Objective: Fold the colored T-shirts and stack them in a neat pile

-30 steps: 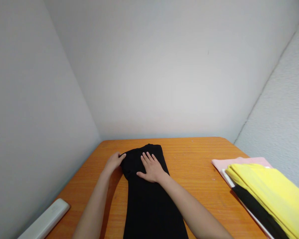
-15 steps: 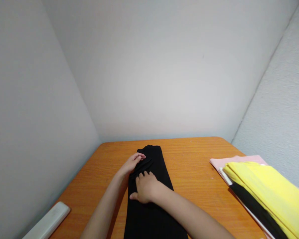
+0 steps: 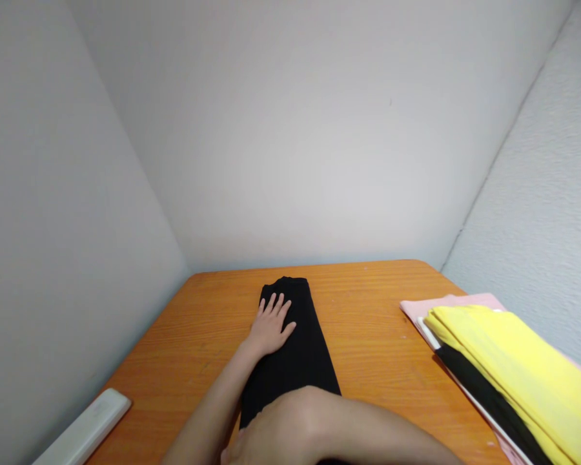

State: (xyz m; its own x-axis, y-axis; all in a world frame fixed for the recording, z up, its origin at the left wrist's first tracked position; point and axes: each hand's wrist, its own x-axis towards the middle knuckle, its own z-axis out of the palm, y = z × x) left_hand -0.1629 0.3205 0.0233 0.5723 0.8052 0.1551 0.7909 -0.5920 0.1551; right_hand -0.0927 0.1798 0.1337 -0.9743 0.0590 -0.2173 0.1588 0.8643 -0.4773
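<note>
A long, narrow piece of folded black cloth (image 3: 303,349) lies lengthwise on the wooden table, running from near the far edge toward me; its kind of garment is not clear. My left hand (image 3: 270,326) rests flat on its upper left part, fingers spread. Closer to me, my right hand (image 3: 275,429) is over the near part of the cloth, back of the hand up. Its fingers point to the lower left and are mostly hidden behind the hand and the frame's bottom edge.
At the right of the table (image 3: 368,323) lies a stack of folded cloths, a yellow cloth (image 3: 508,361) on top, with black, white and pink ones (image 3: 479,300) below. A white, long object (image 3: 90,423) sits at the left edge. Walls stand behind and on both sides.
My left hand has turned from its edge to lie flat with fingers spread. My right hand has slid toward me, down the cloth. Wrinkles on the cloth's left side have smoothed out.
</note>
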